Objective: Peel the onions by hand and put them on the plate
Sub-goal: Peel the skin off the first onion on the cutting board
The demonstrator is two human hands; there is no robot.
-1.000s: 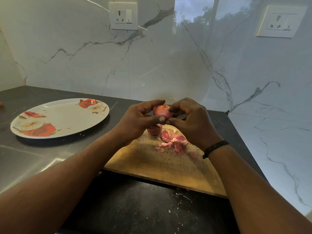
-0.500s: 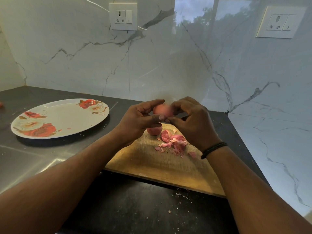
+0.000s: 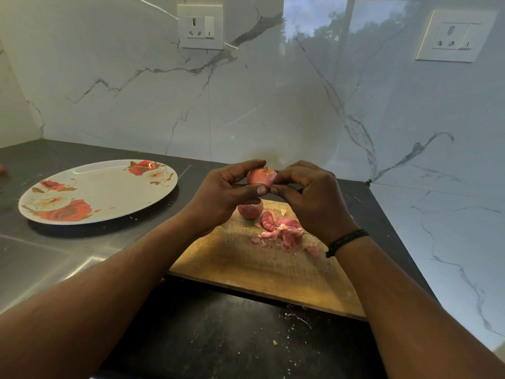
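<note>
Our left hand (image 3: 224, 192) and right hand (image 3: 308, 195) fingers clamp one onion (image 3: 260, 177), partly skinned; another onion (image 3: 250, 210) waits below them; the plate (image 3: 109, 184) holds none.

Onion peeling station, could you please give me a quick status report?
Both hands, left hand and right hand, shut on one onion above the cutting board. Second onion waits on board. Plate holds no onions.
</note>
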